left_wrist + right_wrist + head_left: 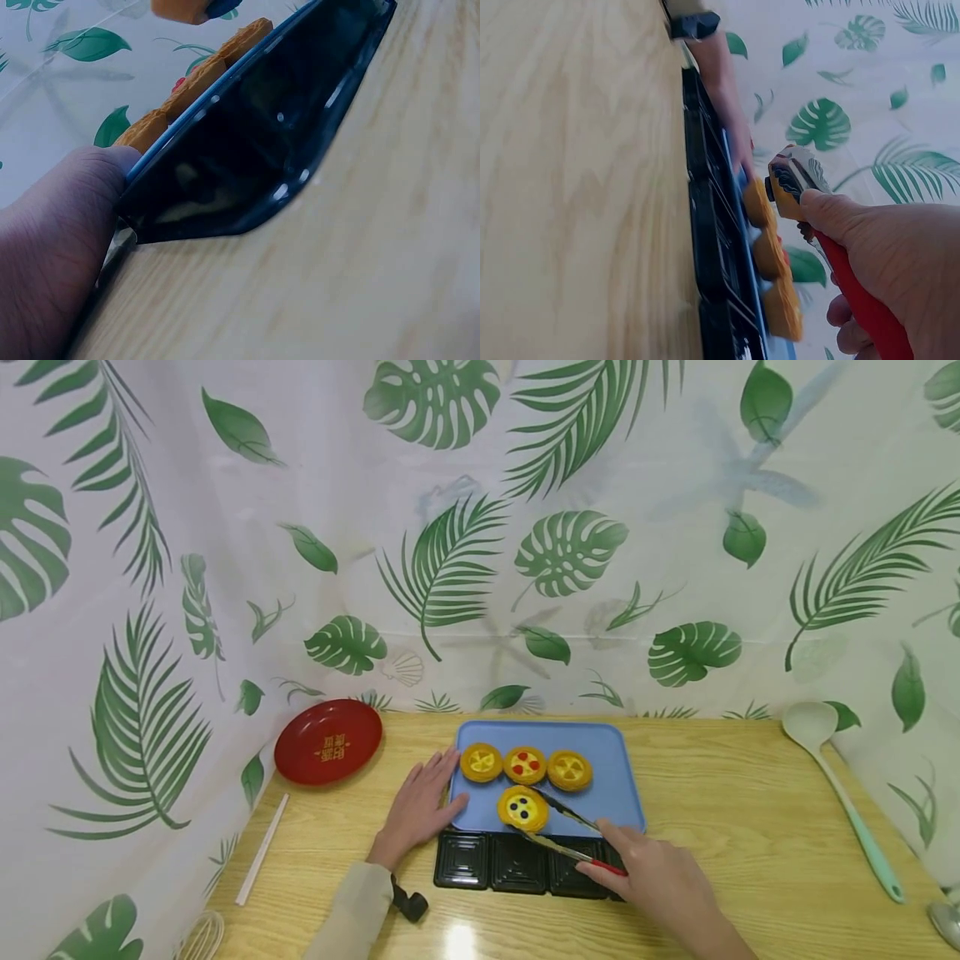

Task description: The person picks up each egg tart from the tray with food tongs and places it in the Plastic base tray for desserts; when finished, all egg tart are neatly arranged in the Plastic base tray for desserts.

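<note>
Should the right hand [663,878], grasping red-handled metal tongs [562,848], slacken, the round golden dark-dotted tart [522,808] above the blue rectangular tray's [611,777] front edge could drop, the left hand [422,802] straight-fingered at its left edge.

Glare spots the bright table [720,793]; wrist views look dimmer.

Tarts [522,810]: 4 in all, 3 in one row plus 1 apart; blue tray [611,777]: 1; black mould tray [519,863]: 1, 4 sections showing, last partly hidden; tongs [862,296]: 1 pair; red plate [328,743]: 1; white stick [262,852]: 1; green-handled ladle [862,835]: 1; wire whisk [202,936]: 1, partly in view; metal utensil [947,922]: 1, partly in view; black wrist strap [410,904]: 1; worktop [735,793]: 1
</note>
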A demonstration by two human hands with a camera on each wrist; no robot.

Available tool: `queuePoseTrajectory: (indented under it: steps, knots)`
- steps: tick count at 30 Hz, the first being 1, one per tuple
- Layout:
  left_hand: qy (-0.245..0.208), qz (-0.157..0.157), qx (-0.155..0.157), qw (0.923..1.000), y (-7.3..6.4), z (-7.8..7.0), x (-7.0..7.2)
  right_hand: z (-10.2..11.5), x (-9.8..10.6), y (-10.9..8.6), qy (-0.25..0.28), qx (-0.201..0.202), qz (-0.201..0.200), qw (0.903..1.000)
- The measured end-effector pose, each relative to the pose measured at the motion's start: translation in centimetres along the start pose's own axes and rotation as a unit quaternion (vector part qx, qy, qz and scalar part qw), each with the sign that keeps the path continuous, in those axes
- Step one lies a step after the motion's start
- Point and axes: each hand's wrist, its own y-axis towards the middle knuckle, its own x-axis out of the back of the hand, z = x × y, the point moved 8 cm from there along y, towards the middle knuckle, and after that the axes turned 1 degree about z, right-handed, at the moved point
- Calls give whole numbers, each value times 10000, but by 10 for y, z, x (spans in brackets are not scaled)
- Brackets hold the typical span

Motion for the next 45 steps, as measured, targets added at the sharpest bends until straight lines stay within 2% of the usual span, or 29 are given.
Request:
queuePoseTrajectory:
  steps: [5,13,19,31,39,45]
  knots:
    - [-2,0,2,10000,0,1,0,18,-9,2,110,136,192,9997]
    - [28,69,37,10000,0,1,0,51,-27,7,102,667,538,9963]
    - [-20,50,0,10000,1,0,1,67,-38,11,168,877,812,9927]
    - [-54,38,14,10000,0,0,3,74,-42,13,159,907,929,9914]
    - [-51,-28,-32,10000,1,1,2,69,-45,13,300,584,1230,9902]
    - [-16,2,-49,10000,2,1,2,66,-45,10,478,501,1328,9887]
